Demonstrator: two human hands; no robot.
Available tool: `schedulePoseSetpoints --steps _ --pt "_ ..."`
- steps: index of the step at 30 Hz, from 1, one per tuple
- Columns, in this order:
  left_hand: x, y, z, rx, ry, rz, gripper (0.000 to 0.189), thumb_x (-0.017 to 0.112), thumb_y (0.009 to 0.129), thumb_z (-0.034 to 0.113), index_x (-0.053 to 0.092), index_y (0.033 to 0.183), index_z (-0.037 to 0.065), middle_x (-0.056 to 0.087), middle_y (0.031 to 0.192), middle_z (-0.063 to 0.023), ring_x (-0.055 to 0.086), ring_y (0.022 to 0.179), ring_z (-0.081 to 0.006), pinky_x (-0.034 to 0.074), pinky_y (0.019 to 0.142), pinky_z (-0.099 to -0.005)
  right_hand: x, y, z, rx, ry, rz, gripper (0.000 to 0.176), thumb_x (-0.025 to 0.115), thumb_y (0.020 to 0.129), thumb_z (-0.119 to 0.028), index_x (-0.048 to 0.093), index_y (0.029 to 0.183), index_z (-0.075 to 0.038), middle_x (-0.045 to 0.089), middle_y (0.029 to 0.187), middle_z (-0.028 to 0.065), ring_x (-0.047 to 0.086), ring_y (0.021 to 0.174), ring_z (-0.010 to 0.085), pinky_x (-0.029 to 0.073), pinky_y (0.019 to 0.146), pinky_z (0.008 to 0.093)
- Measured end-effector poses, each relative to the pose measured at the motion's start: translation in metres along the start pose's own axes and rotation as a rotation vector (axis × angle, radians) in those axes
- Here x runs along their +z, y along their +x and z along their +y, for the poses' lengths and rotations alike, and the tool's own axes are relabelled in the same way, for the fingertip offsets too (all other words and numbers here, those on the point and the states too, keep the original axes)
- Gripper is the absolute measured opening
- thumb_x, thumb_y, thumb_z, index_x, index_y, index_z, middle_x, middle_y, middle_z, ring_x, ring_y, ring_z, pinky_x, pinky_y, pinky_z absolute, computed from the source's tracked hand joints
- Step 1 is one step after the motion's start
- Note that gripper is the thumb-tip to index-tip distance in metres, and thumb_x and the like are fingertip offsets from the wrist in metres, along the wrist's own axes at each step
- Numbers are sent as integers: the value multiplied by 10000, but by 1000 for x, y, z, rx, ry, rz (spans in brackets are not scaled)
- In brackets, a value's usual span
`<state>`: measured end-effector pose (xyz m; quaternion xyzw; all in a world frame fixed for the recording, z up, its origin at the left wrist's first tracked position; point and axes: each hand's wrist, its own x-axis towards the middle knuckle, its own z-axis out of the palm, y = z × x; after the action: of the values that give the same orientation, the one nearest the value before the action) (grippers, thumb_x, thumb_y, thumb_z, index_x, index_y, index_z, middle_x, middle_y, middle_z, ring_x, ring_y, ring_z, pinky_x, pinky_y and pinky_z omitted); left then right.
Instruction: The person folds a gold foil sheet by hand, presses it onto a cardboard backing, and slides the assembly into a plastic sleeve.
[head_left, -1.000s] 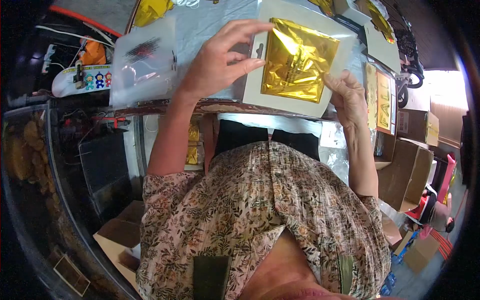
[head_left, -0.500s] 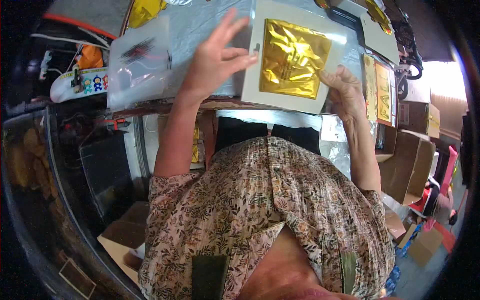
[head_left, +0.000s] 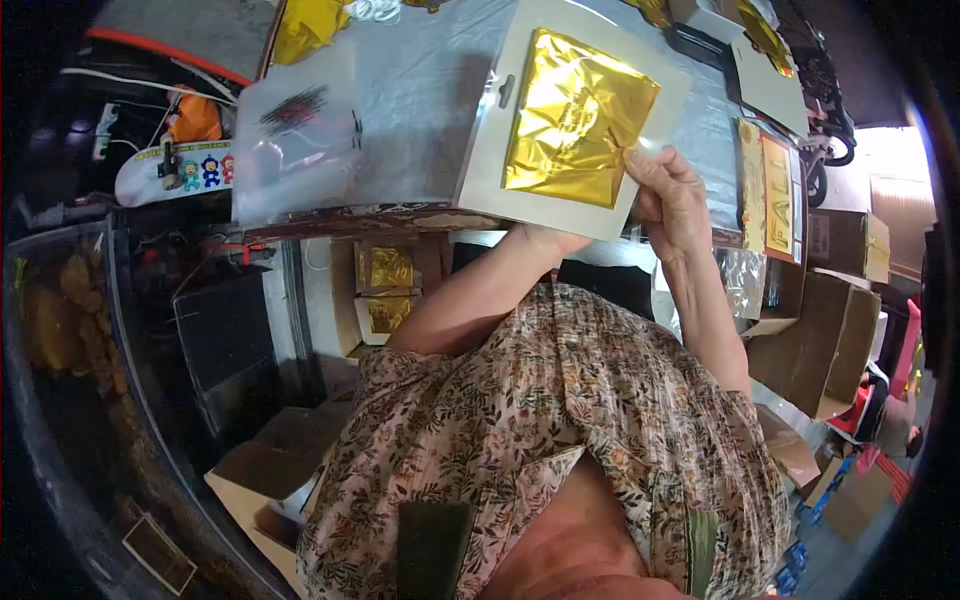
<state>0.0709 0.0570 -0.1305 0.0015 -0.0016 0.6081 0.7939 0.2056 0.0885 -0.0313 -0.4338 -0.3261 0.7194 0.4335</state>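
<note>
A white card [head_left: 487, 160] with a hang slot at its left side carries a flat, crinkled gold foil packet [head_left: 580, 118]. Its near edge reaches over the table's front edge. My right hand [head_left: 672, 195] pinches the right side of the card, thumb on top by the foil. My left hand [head_left: 550, 238] is at the card's near edge, mostly hidden beneath it, with its fingers out of sight.
Clear plastic bags [head_left: 300, 140] lie on the table's left part. Gold foil [head_left: 305, 28] sits at the far left. A "FALL" sign [head_left: 777, 195] stands at the right edge. Below the table, a box [head_left: 347, 290] holds gold packets; cardboard boxes [head_left: 815, 340] stand at right.
My left hand has come down from the card's left side and gone under its near edge. The card has shifted slightly left and tilted, still in my right hand.
</note>
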Motion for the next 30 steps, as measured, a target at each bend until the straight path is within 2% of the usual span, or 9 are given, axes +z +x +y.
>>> schedulePoseSetpoints --steps 6,8,11,13,18,24,27,29,30 --pt "-14 3 -2 63 173 -142 458 463 1094 388 524 1415 66 619 1323 -57 612 1200 -175 516 1043 -346 3 2 8 -14 -8 51 194 837 871 -69 656 813 -107 569 606 -48 353 431 41 233 441 235" --pt "-10 1 -3 79 390 6 449 475 1088 390 539 1400 73 621 1339 -66 614 1203 -183 519 1043 -356 3 5 9 -7 -6 44 191 840 867 -70 660 818 -107 579 617 -46 355 434 40 234 440 235" --pt "14 -8 7 68 228 26 340 550 1077 311 581 1330 87 647 1240 -42 625 1121 -157 547 951 -330 5 6 5 20 -15 32 189 848 859 -71 666 827 -109 600 639 -42 363 445 36 237 440 232" --pt "0 -5 30 -21 167 199 447 538 1074 386 560 1395 76 635 1340 -89 614 1192 -193 542 991 -377 4 7 -8 26 -33 43 189 851 854 -71 668 831 -109 611 651 -41 368 453 32 240 441 230" --pt "69 -16 126 -75 394 46 623 435 1083 560 544 1431 54 615 1395 -116 611 1246 -225 513 1041 -404 -22 21 -38 -81 -219 16 175 830 881 -97 660 850 -126 645 733 -61 419 527 15 289 482 200" --pt "109 -4 121 159 1087 136 378 678 1030 299 660 1285 20 708 1221 -53 645 1112 -138 509 977 -320 -15 18 -49 -76 -439 -51 175 846 869 -100 672 887 -101 680 768 -41 588 680 54 445 643 193" --pt "101 0 112 210 969 122 398 740 983 207 627 1321 29 693 1250 -38 640 1133 -133 496 999 -314 -8 10 -46 -213 -541 -28 234 858 848 -103 685 999 -59 703 910 4 607 776 78 484 732 235" --pt "98 0 109 246 966 159 358 736 988 210 654 1287 32 701 1225 -34 634 1115 -121 491 989 -307 -3 2 -48 -589 -963 162 409 875 812 -115 663 1149 -18 692 1147 98 635 940 121 501 833 280" --pt "96 -2 107 281 962 197 320 731 992 213 681 1253 35 709 1200 -30 629 1097 -109 487 979 -300 -6 4 -46 -664 -905 171 581 889 783 -137 619 1277 7 617 1351 160 636 1058 159 512 871 297"
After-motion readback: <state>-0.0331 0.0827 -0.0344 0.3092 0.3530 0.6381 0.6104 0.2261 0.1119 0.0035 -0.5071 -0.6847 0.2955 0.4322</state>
